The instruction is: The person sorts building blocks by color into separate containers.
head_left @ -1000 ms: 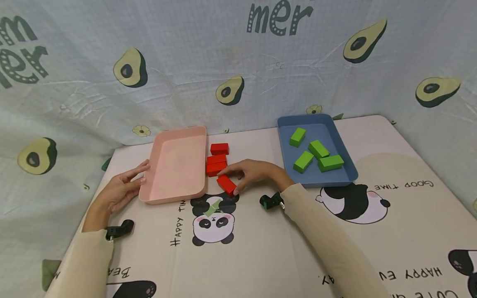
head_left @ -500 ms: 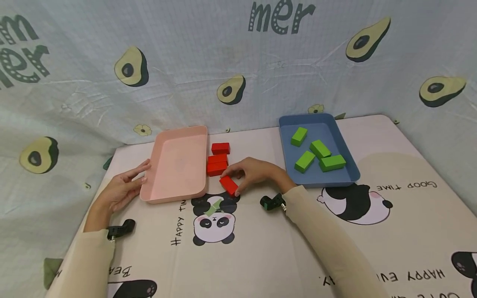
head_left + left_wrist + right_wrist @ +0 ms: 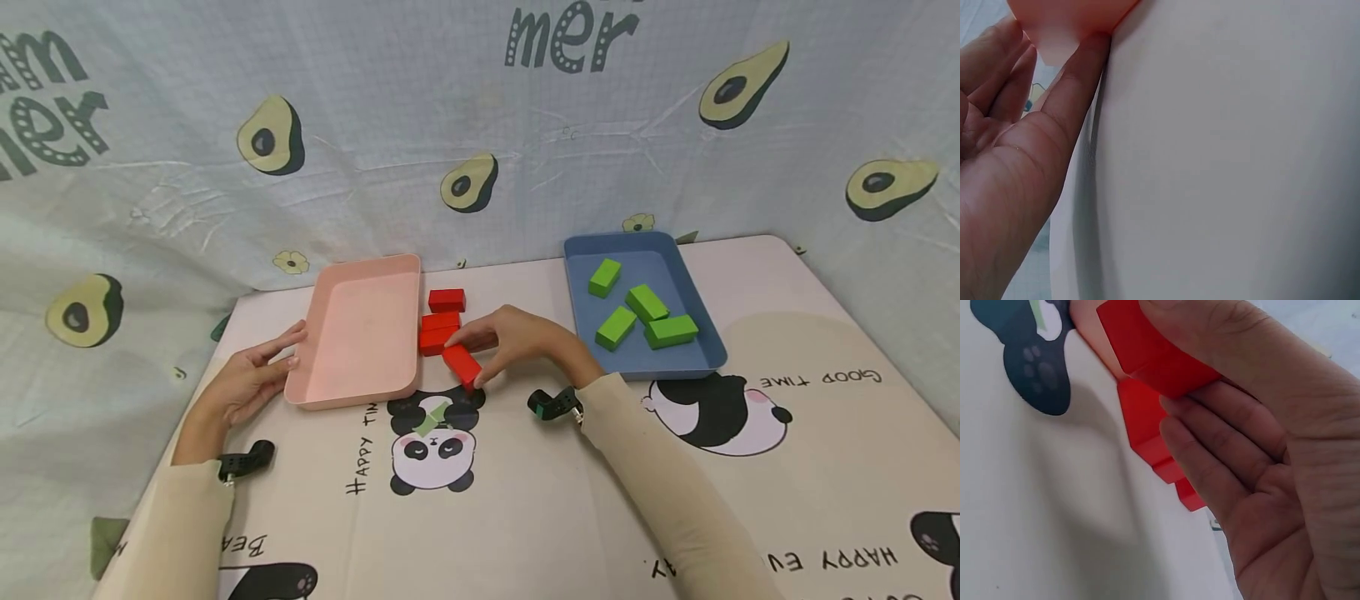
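Observation:
In the head view my right hand [image 3: 517, 337] pinches a red block [image 3: 462, 367] between thumb and fingers. The right wrist view shows this held block [image 3: 1154, 353] tilted and off the table, in front of the other red blocks [image 3: 1141, 419]. Those several red blocks [image 3: 438, 340] lie beside the right wall of a pink tray [image 3: 352, 342]. My left hand [image 3: 251, 385] touches the tray's left edge with its fingertips, fingers mostly straight. Up close in the left wrist view, the thumb [image 3: 1079, 87] rests against the tray's pink wall [image 3: 1066, 25].
A blue tray [image 3: 637, 360] with several green blocks [image 3: 617, 327] stands at the back right. The table [image 3: 525, 500] wears a cloth printed with pandas and lettering. Behind it hangs a curtain [image 3: 375, 125] with avocado prints.
The red block in my right hand has risen slightly and shifted a little away from the other red blocks. My left hand stays at the pink tray's edge.

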Available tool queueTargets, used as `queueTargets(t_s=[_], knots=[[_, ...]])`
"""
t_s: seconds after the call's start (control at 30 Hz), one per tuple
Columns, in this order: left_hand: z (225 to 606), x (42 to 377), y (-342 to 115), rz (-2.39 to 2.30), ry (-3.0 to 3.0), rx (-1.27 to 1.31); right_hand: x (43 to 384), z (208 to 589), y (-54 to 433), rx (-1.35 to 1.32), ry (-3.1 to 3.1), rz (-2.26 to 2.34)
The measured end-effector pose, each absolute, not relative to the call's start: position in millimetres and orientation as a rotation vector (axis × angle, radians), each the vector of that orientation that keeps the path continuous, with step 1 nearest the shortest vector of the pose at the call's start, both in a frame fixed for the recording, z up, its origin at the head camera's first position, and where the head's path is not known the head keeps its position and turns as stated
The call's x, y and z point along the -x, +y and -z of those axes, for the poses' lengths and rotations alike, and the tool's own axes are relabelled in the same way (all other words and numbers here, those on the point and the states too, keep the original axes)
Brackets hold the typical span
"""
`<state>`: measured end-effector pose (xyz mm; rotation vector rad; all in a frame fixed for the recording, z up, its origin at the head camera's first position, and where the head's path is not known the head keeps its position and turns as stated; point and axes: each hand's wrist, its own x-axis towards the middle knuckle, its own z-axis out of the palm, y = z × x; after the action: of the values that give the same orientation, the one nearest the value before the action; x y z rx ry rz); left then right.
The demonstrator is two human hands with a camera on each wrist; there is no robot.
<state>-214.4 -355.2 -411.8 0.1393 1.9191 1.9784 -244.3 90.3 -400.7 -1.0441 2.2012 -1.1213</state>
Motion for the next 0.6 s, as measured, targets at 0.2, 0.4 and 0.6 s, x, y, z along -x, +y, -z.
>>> queueTargets(t_s=[0.2, 0.4, 0.6], knots=[[412.9, 214.6, -357.0, -1.965, 1.930, -0.143, 243.3, 397.9, 90.7, 1.039, 2.183, 1.149], [413.3, 215.7, -357.2, -1.942, 1.953, -0.200, 242.9, 395.9, 90.8, 1.059, 2.176, 1.163], [413.7, 217.0, -357.7, -1.932, 1.980, -0.223, 241.1, 390.4, 92.3, 1.094, 2.188, 1.151]])
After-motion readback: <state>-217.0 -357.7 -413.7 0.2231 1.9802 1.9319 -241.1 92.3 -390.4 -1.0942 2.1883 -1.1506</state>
